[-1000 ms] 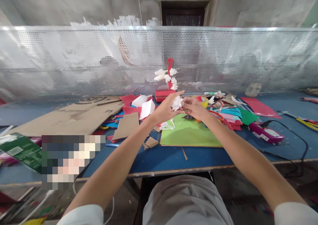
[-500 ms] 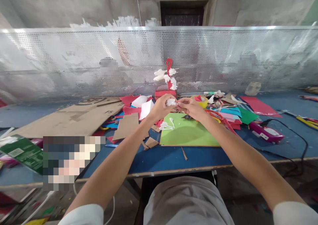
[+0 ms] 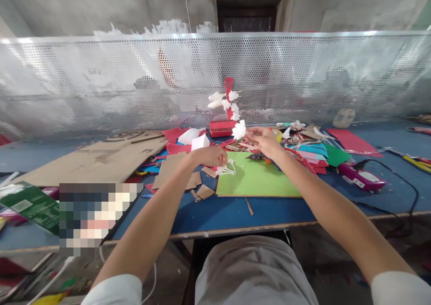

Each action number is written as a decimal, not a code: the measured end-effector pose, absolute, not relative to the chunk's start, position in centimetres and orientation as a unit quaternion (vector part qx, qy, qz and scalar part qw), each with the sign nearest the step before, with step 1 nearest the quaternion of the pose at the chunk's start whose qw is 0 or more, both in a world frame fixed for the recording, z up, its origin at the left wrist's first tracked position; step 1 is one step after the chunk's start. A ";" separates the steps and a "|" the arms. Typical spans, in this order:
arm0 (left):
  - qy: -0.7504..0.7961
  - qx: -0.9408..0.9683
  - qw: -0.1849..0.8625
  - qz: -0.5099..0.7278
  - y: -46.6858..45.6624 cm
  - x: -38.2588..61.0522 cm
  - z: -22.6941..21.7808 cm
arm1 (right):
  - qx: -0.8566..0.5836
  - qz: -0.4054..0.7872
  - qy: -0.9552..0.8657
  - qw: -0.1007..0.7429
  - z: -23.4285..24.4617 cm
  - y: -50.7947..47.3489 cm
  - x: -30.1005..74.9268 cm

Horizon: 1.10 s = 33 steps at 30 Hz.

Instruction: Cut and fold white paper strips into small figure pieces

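Observation:
My right hand pinches a white paper flower by its base and holds it up above the table. My left hand is lowered with its fingers curled together, at the left edge of a light green sheet. Right by those fingertips lie several white petal-like pieces on thin stems. Whether the left fingers grip one of them is hidden. Behind my hands stands a red hook-topped stand on a red base, with white flowers attached to it.
Cardboard covers the left of the table, near a pixelated screen and a green box. Coloured paper, yellow tape and a purple device with a black cord lie rightward. A perforated metal panel borders the back.
My left hand has left the flower and dropped down toward the white stemmed pieces. The flower stays in my right hand, now raised and in full view.

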<state>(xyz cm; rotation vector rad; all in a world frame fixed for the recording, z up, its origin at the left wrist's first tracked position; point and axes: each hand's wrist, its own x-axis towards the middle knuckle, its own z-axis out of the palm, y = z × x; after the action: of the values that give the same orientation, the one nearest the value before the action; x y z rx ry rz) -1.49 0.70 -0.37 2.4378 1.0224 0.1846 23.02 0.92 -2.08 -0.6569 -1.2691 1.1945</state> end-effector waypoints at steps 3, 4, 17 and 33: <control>0.389 0.884 0.227 0.125 0.4 -1.2 0.0 | -0.275 0.524 -0.541 0.597 -2.1 0.8 22.8; 0.386 0.884 0.225 0.139 0.2 -1.1 0.3 | -0.271 0.526 -0.542 0.597 -2.1 0.8 22.8; 0.404 0.791 0.337 0.311 -0.9 1.6 0.4 | -0.285 0.430 -0.650 0.559 -1.7 -0.5 21.7; 0.379 0.716 0.408 0.421 -0.9 2.3 0.7 | -0.285 0.409 -0.662 0.560 -1.8 -0.6 21.5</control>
<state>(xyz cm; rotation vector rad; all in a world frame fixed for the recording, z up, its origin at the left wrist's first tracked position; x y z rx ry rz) 2.31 -0.94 0.67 1.8057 0.9545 1.0608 21.53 -0.56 -1.82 -0.6709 -1.5615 0.9642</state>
